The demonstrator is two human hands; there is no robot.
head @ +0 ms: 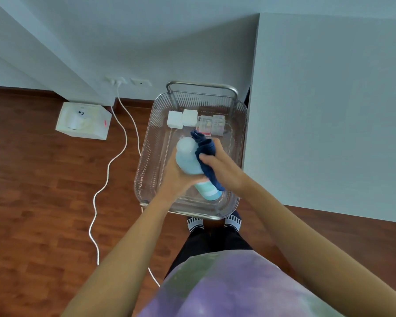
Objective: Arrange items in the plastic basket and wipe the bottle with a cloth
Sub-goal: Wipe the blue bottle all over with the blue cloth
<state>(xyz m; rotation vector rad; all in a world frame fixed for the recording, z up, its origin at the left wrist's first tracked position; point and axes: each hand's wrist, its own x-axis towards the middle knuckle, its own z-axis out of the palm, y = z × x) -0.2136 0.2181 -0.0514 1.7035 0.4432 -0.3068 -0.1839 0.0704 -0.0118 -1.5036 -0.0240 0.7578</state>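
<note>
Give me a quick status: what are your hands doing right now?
Left hand gripping the bottle over the clear basket. Right hand pressing the blue cloth against it. Nothing in the way.

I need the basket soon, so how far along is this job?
Done, it seems: two white boxes and clear cases sit lined up at the far end of the plastic basket. In hand: the left hand holds the bottle above the basket while the right hand presses the blue cloth against it. Left: finishing the wipe, and presumably setting the bottle down.
</note>
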